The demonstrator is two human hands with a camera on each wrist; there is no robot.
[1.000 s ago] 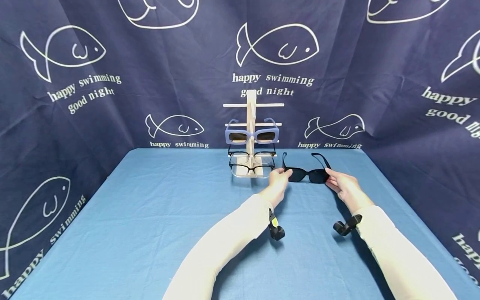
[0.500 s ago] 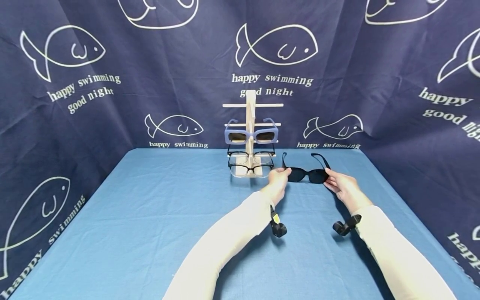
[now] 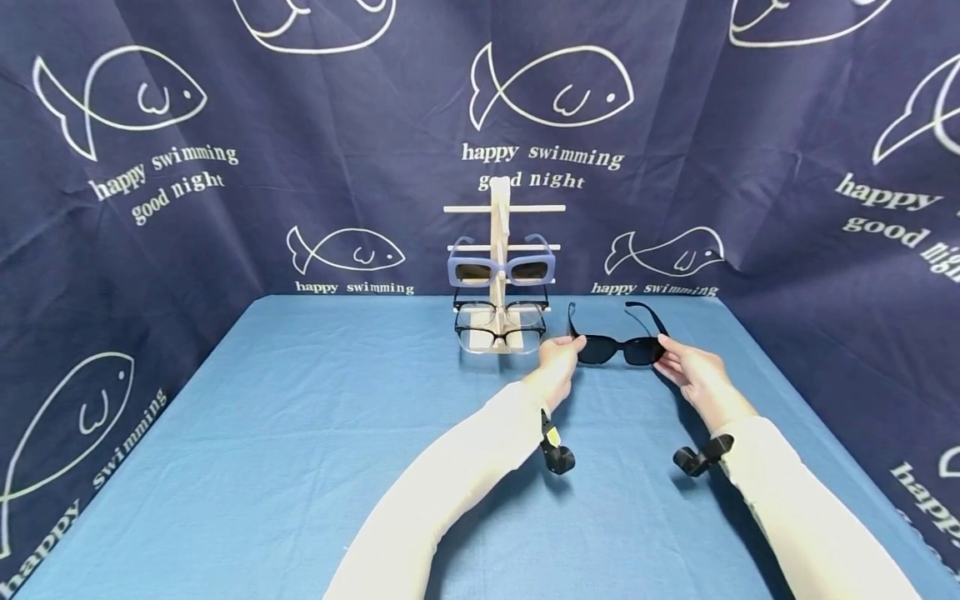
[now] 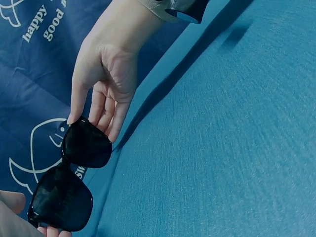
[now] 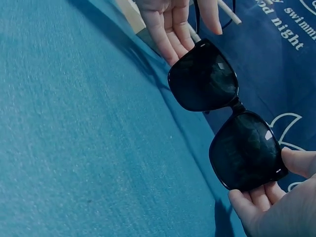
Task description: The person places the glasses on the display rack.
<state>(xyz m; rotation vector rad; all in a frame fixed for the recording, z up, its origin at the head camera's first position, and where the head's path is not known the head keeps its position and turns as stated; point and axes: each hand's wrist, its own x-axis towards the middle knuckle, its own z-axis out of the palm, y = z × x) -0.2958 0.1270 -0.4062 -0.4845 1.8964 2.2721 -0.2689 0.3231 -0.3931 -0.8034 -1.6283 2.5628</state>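
A pair of black sunglasses is held by both hands, lenses toward me and temples unfolded to the rear. My left hand pinches the left end of the frame, close beside the display stand. At the opposite end, the thumb and fingers of my right hand grip the hinge corner. In the right wrist view, both dark lenses of the sunglasses show between the two hands. The left wrist view shows the right hand with its thumb on one side of the frame and fingers on the other.
A wooden display stand stands at the back of the blue table. On it hang lilac sunglasses and, lower down, two pairs of clear-lensed glasses. Behind rises a navy fish-print curtain.
The sunglasses have shifted slightly to the right, and the right hand has moved a little rightward with them. Both hands keep their hold. The glasses on the stand stay as they were.
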